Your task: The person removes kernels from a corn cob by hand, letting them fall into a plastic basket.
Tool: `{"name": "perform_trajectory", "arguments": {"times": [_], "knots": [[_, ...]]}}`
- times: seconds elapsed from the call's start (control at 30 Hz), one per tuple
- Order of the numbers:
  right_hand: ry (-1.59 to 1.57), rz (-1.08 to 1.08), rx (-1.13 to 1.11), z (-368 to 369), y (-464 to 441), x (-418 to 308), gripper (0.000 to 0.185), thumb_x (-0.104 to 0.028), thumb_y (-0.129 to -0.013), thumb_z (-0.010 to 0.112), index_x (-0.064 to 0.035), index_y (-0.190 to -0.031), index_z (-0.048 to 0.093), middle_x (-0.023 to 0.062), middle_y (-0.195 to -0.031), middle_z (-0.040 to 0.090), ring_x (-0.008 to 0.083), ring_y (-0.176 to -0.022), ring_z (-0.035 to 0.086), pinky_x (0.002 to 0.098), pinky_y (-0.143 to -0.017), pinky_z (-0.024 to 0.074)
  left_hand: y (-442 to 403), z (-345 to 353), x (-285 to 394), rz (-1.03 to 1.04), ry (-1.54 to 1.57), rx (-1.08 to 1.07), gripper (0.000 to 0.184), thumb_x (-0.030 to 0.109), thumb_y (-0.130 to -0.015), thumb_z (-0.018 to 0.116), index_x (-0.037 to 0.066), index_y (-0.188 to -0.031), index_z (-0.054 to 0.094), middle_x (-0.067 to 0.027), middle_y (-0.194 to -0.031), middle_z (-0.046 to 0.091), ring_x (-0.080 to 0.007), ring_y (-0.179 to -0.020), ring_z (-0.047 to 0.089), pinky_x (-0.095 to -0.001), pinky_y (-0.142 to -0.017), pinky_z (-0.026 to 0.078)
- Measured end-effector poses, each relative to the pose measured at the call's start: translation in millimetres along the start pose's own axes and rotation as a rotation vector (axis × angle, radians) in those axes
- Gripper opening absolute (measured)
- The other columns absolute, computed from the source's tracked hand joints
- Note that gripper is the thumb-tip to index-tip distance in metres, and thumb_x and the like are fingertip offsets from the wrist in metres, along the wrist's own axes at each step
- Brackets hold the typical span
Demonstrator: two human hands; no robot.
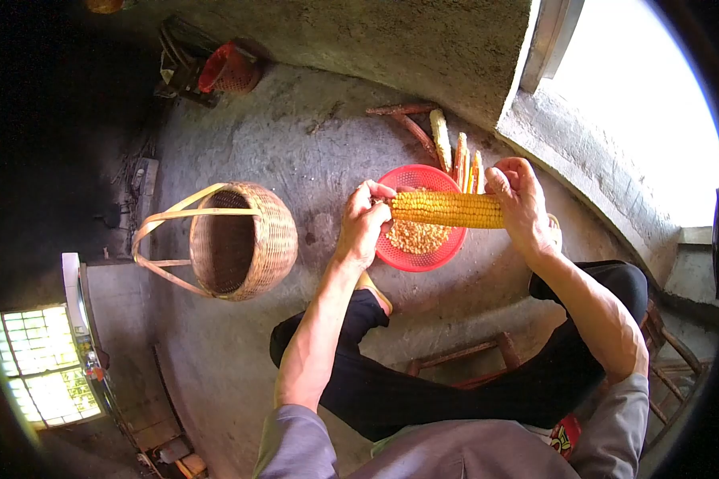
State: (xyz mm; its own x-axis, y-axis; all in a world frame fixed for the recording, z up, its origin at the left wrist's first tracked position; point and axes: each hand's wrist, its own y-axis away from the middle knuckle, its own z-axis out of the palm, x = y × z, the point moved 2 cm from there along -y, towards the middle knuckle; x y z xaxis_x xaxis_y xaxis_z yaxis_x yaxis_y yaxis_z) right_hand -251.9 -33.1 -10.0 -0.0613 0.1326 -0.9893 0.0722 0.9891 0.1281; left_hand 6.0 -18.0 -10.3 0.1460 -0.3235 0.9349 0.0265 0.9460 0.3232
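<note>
Corn (447, 209) mostly unshelled; your left hand (362, 223), right hand (526, 203) curl fingers round ends; kernels (417, 238) in red bowl (419, 264); bare cobs (415, 134) beyond.

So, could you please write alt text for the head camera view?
A left hand and right hand hold a yellow corn cob by its ends over a red bowl of kernels. More cobs are beyond it; a woven basket is on the floor to the left.
</note>
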Motion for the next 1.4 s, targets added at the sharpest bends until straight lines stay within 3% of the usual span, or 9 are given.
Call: {"name": "perform_trajectory", "arguments": {"times": [0.4,0.47,0.7,0.9,1.0,1.23,1.3,1.37,1.4], "knots": [[-0.103,0.198,0.056,-2.2,-4.3,13.6,0.045,-0.039,-0.097,0.06,0.0004,-0.117,0.051,0.0122,-0.092,0.064,0.0171,-0.081,0.061,0.0312,-0.07,0.0501,1.0,4.3,7.1,-0.011,0.078,-0.027,0.026,0.002,-0.079,0.046,0.005,-0.104,0.054,-0.0068,-0.096,0.066,-0.0071,-0.063,0.046,-0.0211,-0.055,0.04],[-0.106,0.212,0.057,-2.1,-4.6,15.0,0.045,-0.039,-0.097,0.06,0.0002,-0.117,0.051,0.0121,-0.093,0.064,0.0169,-0.081,0.061,0.0311,-0.069,0.0499,-1.1,1.2,2.1,-0.011,0.055,-0.074,0.029,0.003,-0.081,0.045,0.005,-0.109,0.052,-0.006,-0.097,0.061,-0.0082,-0.073,0.052,-0.0221,-0.062,0.043],[-0.08,0.302,-0.024,-3.1,-8.2,26.1,0.051,-0.047,-0.097,0.057,-0.0004,-0.116,0.053,0.0119,-0.091,0.064,0.0171,-0.079,0.061,0.0307,-0.069,0.0498,-2.2,-1.9,-4.7,0.08,0.002,-0.041,0.027,0.001,-0.08,0.046,0.005,-0.105,0.053,-0.0053,-0.098,0.064,-0.0069,-0.064,0.047,-0.0217,-0.057,0.041],[-0.208,0.435,-0.046,-2.5,-4.9,19.6,0.054,-0.05,-0.096,0.056,0.0004,-0.115,0.053,0.0132,-0.091,0.065,0.0185,-0.077,0.061,0.0346,-0.071,0.0509,-3.3,4.1,1.1,0.154,0.007,-0.039,0.033,0.0,-0.078,0.048,0.004,-0.11,0.055,-0.0061,-0.105,0.063,-0.0116,-0.084,0.058,-0.0252,-0.074,0.049],[-0.19,0.246,-0.028,-0.5,-6.0,17.1,0.05,-0.047,-0.097,0.056,-0.0003,-0.116,0.052,0.0112,-0.09,0.063,0.0171,-0.078,0.061,0.0335,-0.072,0.0504,-1.9,0.6,5.8,0.264,-0.389,-0.059,0.039,0.002,-0.079,0.059,0.003,-0.118,0.055,-0.0106,-0.118,0.06,-0.016,-0.111,0.057,-0.03,-0.095,0.046],[-0.242,0.052,-0.025,1.2,-7.0,1.0,0.043,-0.041,-0.097,0.059,-0.0006,-0.111,0.052,0.0084,-0.09,0.062,0.0153,-0.083,0.059,0.0319,-0.076,0.0489,-1.1,1.0,13.1,0.271,-0.795,-0.208,0.043,0.002,-0.078,0.073,0.004,-0.119,0.058,-0.0052,-0.104,0.066,-0.0102,-0.092,0.062,-0.0266,-0.081,0.051],[-0.28,0.109,-0.024,4.1,-7.7,-2.0,0.042,-0.042,-0.096,0.059,-0.0018,-0.109,0.053,0.0078,-0.091,0.062,0.0154,-0.084,0.06,0.0317,-0.077,0.0488,4.5,2.5,14.7,0.17,-0.824,-0.233,0.047,0.007,-0.075,0.078,0.004,-0.118,0.059,-0.0083,-0.103,0.066,-0.0153,-0.094,0.064,-0.0298,-0.081,0.051],[-0.32,0.167,-0.023,3.7,-10.6,2.1,0.042,-0.043,-0.096,0.06,-0.003,-0.108,0.054,0.0071,-0.092,0.062,0.0155,-0.085,0.06,0.0315,-0.077,0.0487,8.8,5.4,14.5,0.332,-1.159,-0.263,0.052,0.013,-0.071,0.082,0.004,-0.118,0.059,-0.0134,-0.105,0.066,-0.0234,-0.099,0.065,-0.035,-0.083,0.051],[-0.403,0.216,-0.072,5.8,-12.9,7.1,0.042,-0.044,-0.095,0.061,-0.0053,-0.11,0.055,0.0065,-0.092,0.062,0.0155,-0.083,0.061,0.0301,-0.077,0.0498,11.7,8.9,17.8,0.199,-1.111,-0.286,0.057,0.019,-0.068,0.085,0.004,-0.117,0.06,-0.0162,-0.105,0.065,-0.0299,-0.102,0.064,-0.0389,-0.086,0.05]]}}
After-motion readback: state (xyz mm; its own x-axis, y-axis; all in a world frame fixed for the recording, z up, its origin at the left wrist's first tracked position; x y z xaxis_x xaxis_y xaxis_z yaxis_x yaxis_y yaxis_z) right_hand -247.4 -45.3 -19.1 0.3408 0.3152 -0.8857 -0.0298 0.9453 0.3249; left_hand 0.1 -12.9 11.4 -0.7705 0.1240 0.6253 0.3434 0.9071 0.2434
